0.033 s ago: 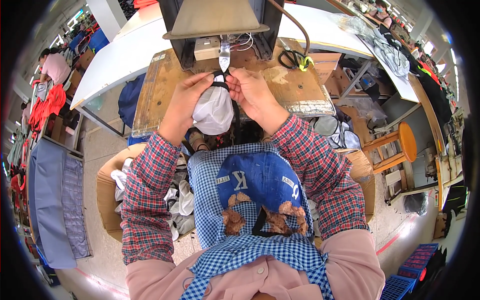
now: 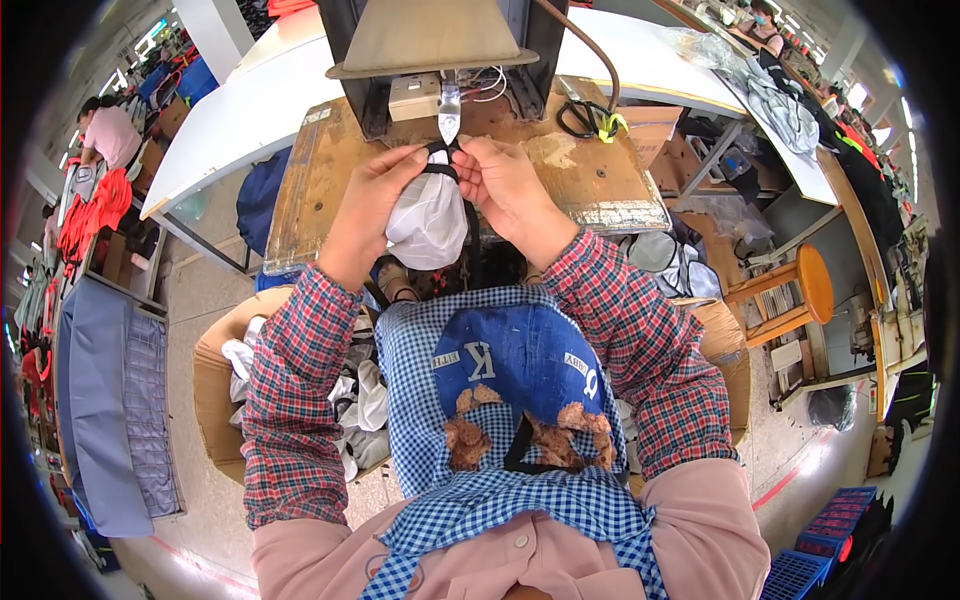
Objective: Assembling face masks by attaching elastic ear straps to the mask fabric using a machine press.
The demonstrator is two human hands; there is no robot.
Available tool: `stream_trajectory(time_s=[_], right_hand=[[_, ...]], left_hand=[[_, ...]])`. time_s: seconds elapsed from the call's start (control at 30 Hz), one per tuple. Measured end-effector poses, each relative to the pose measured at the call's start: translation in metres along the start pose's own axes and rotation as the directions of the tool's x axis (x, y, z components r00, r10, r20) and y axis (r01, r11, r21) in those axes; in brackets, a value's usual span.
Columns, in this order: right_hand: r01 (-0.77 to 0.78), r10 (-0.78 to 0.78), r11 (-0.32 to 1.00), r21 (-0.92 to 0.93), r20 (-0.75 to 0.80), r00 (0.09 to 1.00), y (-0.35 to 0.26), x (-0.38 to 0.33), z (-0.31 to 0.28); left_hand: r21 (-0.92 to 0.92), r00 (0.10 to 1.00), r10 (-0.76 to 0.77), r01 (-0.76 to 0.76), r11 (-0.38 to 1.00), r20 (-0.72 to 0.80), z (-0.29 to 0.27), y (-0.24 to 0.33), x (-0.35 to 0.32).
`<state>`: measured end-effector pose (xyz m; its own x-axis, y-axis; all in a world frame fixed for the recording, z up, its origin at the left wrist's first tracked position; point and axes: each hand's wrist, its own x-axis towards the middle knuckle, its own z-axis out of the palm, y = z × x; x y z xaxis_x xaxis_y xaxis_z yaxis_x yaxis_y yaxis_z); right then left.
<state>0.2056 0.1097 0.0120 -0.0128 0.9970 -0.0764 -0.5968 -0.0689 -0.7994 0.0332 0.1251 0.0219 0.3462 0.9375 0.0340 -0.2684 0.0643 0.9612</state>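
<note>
A blue checked apron (image 2: 500,400) hides the lap. Above it, the left hand (image 2: 375,205) and right hand (image 2: 505,185) each pinch shut on the black band of a soft white cloth piece (image 2: 430,220), held up at the near edge of the worn wooden table (image 2: 320,180), under a metal needle tip (image 2: 449,125)

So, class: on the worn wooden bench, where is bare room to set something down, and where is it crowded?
Free: the wooden bench left of the left hand, out to its left edge, and the stretch right of the right hand toward the bench's right corner. Crowded: the middle, where both hands hold the white fabric piece under the metal tip, and the back right by the black scissors.
</note>
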Motion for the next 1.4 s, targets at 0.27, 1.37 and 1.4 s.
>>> stream_trajectory(time_s=[0.27, 1.37, 1.4], right_hand=[[0.013, -0.013, 1.0, 0.018, -0.007, 1.0, 0.002, 0.0, 0.0], [0.043, -0.041, 0.998, 0.035, -0.073, 0.997, -0.008, -0.019, -0.002], [0.036, -0.034, 0.999, 0.023, -0.078, 0.996, -0.008, -0.023, -0.005]], left_hand=[[-0.027, 1.0, 0.003, -0.003, 1.0, -0.002, -0.002, -0.004, 0.003], [-0.024, 1.0, 0.011, -0.012, 1.0, -0.026, 0.0, -0.001, -0.004], [-0.029, 0.999, 0.011, -0.012, 1.0, -0.034, -0.001, -0.001, -0.005]])
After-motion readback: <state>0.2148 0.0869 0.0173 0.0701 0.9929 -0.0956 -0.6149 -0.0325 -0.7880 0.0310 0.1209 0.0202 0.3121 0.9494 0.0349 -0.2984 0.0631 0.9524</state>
